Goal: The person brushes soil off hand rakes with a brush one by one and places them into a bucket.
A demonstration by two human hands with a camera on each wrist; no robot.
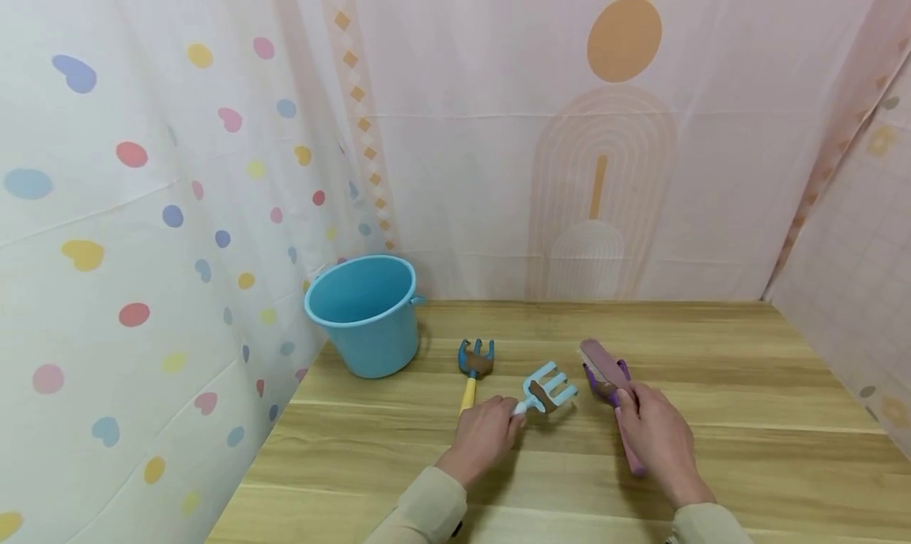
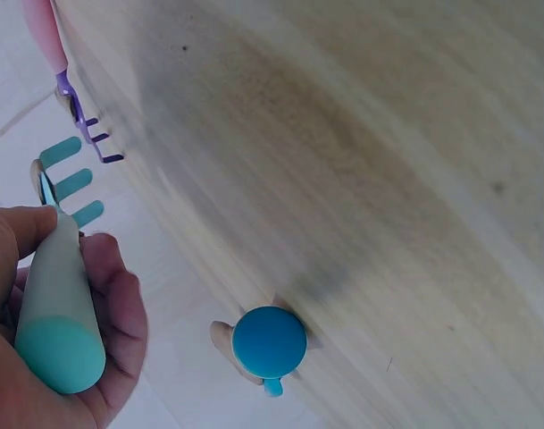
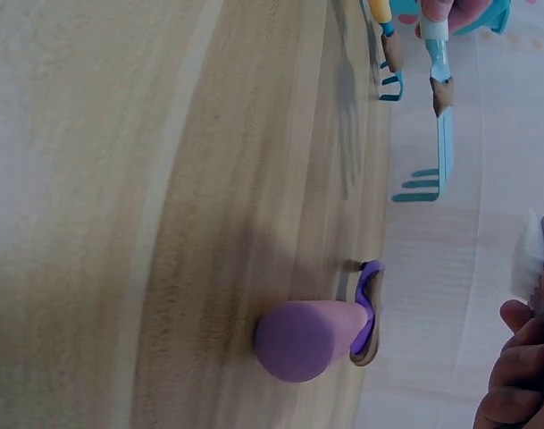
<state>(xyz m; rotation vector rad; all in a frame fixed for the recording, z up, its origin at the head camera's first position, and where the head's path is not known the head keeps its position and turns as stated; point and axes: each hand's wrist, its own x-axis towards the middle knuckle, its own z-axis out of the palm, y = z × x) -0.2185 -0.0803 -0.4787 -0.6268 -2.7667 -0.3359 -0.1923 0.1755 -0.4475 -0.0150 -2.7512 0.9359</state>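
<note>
My left hand (image 1: 487, 432) grips the white handle (image 2: 62, 286) of a small light blue hand rake (image 1: 550, 387), raised above the table. A brown patch sits on its head. My right hand (image 1: 658, 433) holds a mauve brush (image 1: 603, 362) with white bristles (image 3: 527, 255). Beneath that brush lies a purple hand rake (image 1: 591, 379) with a pink-purple handle (image 3: 307, 340), also bearing brown; in the right wrist view the brush is apart from it. Near my left hand, a blue hand rake (image 1: 475, 359) with a yellow handle (image 1: 468, 394) rests on the table, brown on its head.
A blue bucket (image 1: 377, 342) stands upright at the table's back left. The wooden table (image 1: 769, 433) ends at patterned curtains behind (image 1: 463, 172) and a dotted curtain on the left (image 1: 178, 307). Another pale curtain (image 1: 847, 275) hangs on the right.
</note>
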